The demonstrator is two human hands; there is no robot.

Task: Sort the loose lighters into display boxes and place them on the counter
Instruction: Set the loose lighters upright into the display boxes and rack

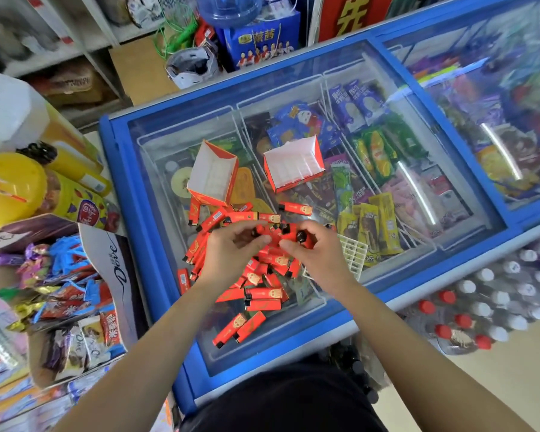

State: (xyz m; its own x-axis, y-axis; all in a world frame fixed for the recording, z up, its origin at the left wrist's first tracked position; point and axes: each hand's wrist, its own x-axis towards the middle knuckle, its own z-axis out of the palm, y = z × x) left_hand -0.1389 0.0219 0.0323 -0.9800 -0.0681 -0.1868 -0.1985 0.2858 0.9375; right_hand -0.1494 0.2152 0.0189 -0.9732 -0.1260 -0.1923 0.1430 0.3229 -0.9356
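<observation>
Several loose red lighters (256,294) lie scattered on the glass lid of a blue chest freezer (156,251). Two empty red-and-white display boxes stand behind the pile, the left box (212,176) and the right box (293,165), both with white divider inserts. Above the pile, my left hand (231,247) and my right hand (315,247) meet, fingers curled round a small bunch of red lighters (281,235) with their black caps showing. How many lighters each hand holds is hidden by the fingers.
A white plastic grid insert (353,254) lies right of the pile. Left of the freezer stand Dove chocolate display boxes (85,275) and yellow jars (10,188). Bottles with red and white caps (480,307) sit at the right. Ice cream packs show through the glass.
</observation>
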